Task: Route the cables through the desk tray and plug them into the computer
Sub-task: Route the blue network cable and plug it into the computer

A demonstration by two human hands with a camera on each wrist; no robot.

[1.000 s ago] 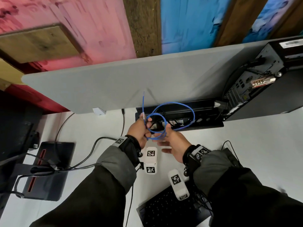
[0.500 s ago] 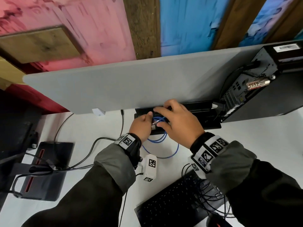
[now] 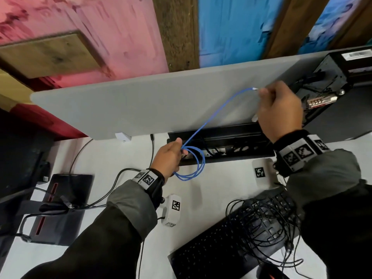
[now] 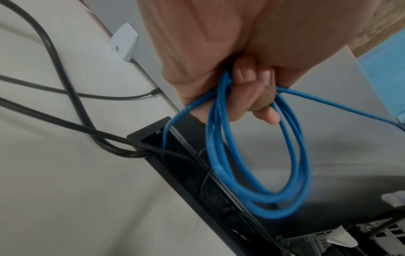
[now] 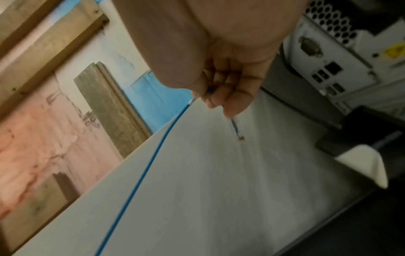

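A: Where is the blue cable (image 3: 209, 117) right now?

B: It runs between both hands. The left hand (image 3: 168, 158) has its fingers curled round a bundle of loops, about 3 turns, hanging over the left end of the black desk tray (image 3: 237, 133). In the left wrist view the loops (image 4: 258, 155) dangle below the curled fingers (image 4: 252, 97), and 1 strand drops from the hand into the tray (image 4: 181, 166).

A: And the other end?

B: The right hand (image 3: 279, 109) is raised in front of the grey partition (image 3: 141, 103), just beside the back panel of the computer (image 3: 330, 87). Its grip is a pinch: thumb and fingers close on the cable near its end. The right wrist view shows the fingertips (image 5: 221, 93) closed on the blue strand (image 5: 142, 173), with a short stub poking out below them. It is blurred, so I cannot tell how the plug is turned.

A: Is it in a port?

B: No, it is held apart from the panel.

A: Anything else on the desk (image 3: 221, 178)?

B: A black keyboard (image 3: 231, 244) with a tangle of thin black wires (image 3: 267, 224) lying over it, and black cables (image 4: 72, 110) running into the tray's left end.
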